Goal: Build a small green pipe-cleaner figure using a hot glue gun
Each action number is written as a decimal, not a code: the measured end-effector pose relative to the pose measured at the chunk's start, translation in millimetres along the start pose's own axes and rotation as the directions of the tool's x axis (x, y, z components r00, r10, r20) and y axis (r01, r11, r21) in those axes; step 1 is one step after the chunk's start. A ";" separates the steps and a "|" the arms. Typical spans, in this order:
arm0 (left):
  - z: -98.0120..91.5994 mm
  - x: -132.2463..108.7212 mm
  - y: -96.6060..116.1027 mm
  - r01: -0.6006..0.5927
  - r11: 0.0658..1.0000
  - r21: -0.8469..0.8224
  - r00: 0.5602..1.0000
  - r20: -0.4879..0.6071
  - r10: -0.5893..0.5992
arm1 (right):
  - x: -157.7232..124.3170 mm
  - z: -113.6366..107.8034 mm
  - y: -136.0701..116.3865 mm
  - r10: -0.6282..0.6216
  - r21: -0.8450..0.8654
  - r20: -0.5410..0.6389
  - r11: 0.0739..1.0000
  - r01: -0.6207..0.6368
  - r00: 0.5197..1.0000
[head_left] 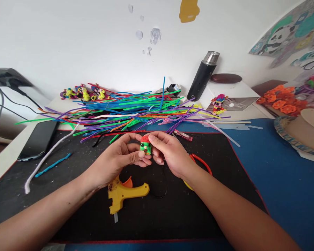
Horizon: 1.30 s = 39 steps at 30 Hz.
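Observation:
Between my two hands is a small pipe-cleaner doll with a red cap, a green face and dark eyes. My left hand pinches its lower left side with thumb and fingers. At the red top and right side, my right hand grips it too, the thumb resting on the cap. Below my left hand a yellow glue gun with an orange trigger lies on the black mat. Partly hidden under my right wrist are scissors with red and yellow handles.
A heap of coloured pipe cleaners spreads along the back. Finished dolls sit back left, another doll right. A black thermos leans near a white box. On the left lie a phone and a blue twisted piece.

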<state>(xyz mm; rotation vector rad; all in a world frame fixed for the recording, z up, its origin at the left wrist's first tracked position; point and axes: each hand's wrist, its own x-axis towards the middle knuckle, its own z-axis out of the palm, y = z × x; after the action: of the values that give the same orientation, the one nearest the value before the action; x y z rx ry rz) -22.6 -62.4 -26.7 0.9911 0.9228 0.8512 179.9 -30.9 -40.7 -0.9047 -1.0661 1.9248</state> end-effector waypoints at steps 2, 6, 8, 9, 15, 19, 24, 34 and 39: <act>-1.6 -0.2 1.9 -0.033 0.998 0.049 0.999 0.002 0.033 | 0.3 -0.5 -0.6 0.001 0.014 -0.007 1.000 -0.001 1.000; -4.0 -0.5 4.4 -0.122 0.985 0.125 0.993 0.011 0.121 | 0.5 -0.3 0.0 -0.004 0.034 -0.008 0.999 0.004 1.000; -3.9 -0.8 3.8 -0.133 0.978 0.160 0.991 0.045 0.127 | 0.0 0.8 1.0 -0.001 0.035 0.004 0.999 0.001 1.000; -3.7 -1.0 3.2 -0.132 0.975 0.177 0.990 0.061 0.123 | -0.3 1.4 1.4 0.001 0.035 0.010 0.999 -0.002 1.000; -6.1 0.2 1.2 -0.169 0.951 0.259 0.985 0.004 0.174 | -1.5 2.8 1.3 -0.005 0.013 -0.021 1.000 0.006 1.000; -8.7 1.3 7.9 -0.175 0.902 0.394 0.957 -0.147 0.250 | -2.0 1.6 0.9 -0.117 -0.076 -0.112 0.991 0.108 0.987; -5.6 -1.0 13.3 -0.148 0.847 0.510 0.934 -0.210 0.289 | -8.4 5.7 2.7 -0.291 -0.394 -0.104 0.890 0.229 0.951; -2.4 -5.0 6.9 -0.153 0.691 0.706 0.905 -0.181 0.386 | -11.3 9.4 7.6 -0.361 -0.600 -0.084 0.763 0.242 0.929; -1.9 -6.2 7.4 -0.136 0.654 0.745 0.899 -0.184 0.396 | -11.7 11.2 6.6 -0.355 -0.622 -0.089 0.749 0.227 0.931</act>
<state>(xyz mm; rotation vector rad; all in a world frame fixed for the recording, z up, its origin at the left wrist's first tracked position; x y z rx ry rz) -27.8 -65.1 -18.8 1.7459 1.4923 0.9405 174.2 -47.3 -39.4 -1.1604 -1.6313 1.1978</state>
